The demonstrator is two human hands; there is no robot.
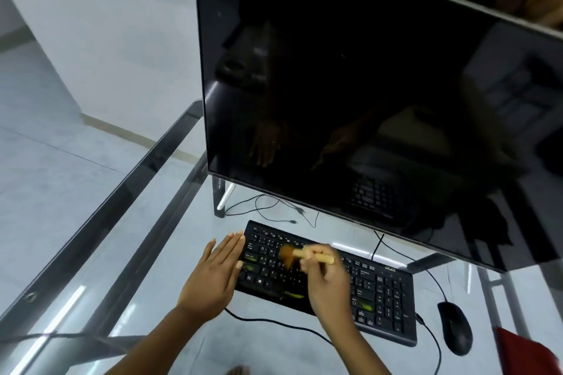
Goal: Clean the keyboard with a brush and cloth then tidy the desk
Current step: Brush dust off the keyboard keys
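A black keyboard [332,280] lies near the glass desk's [91,253] front edge, below a dark monitor [365,85]. The right hand [327,286] grips a wooden brush [300,254] over the keys. The left hand [216,271] rests flat, fingers spread, on the keyboard's left end. A black mouse [455,330] sits right of it.

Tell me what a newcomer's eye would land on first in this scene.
The big dark monitor fills the upper right, standing on the glass desk and reflecting the scene below. In front of it, over the black keyboard, the right hand holds a wooden-handled brush above the keys while the left hand lies flat at the keyboard's left end. A black mouse lies to the right of the keyboard.
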